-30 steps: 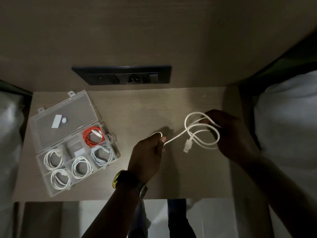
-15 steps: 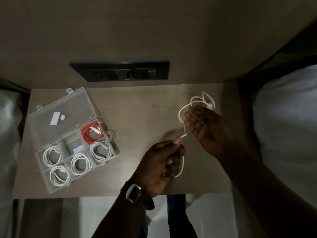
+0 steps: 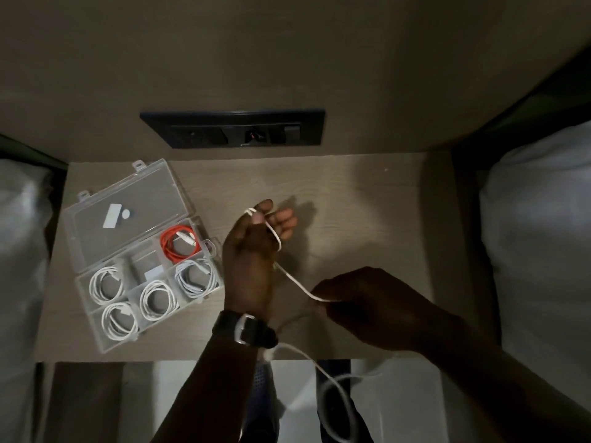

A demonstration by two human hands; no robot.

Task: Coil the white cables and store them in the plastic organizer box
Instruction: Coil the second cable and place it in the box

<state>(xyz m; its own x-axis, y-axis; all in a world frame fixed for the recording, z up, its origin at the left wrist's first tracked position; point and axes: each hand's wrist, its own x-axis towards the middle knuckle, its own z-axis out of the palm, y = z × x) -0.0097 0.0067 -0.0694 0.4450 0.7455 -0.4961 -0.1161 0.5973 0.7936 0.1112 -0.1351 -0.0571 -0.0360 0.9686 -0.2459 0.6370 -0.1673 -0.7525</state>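
A white cable [image 3: 292,280] stretches between both hands above the small wooden table [image 3: 367,219]. My left hand [image 3: 252,254] pins one end of the cable under its thumb, fingers spread upward, a watch on the wrist. My right hand [image 3: 367,306] pinches the cable lower right; the rest hangs in loops past the table's front edge. The clear plastic organizer box [image 3: 140,251] lies open at the left, lid flat behind it. It holds several coiled white cables and one orange cable [image 3: 179,246].
A dark socket panel [image 3: 233,129] sits in the wall behind the table. White bedding [image 3: 540,235] lies to the right and more white bedding [image 3: 19,238] to the left. The floor shows below the table's front edge.
The coil formerly in my right hand is undone. My left hand rose and moved up-left with the cable end; my right hand dropped toward the front edge, and slack now hangs below the table.
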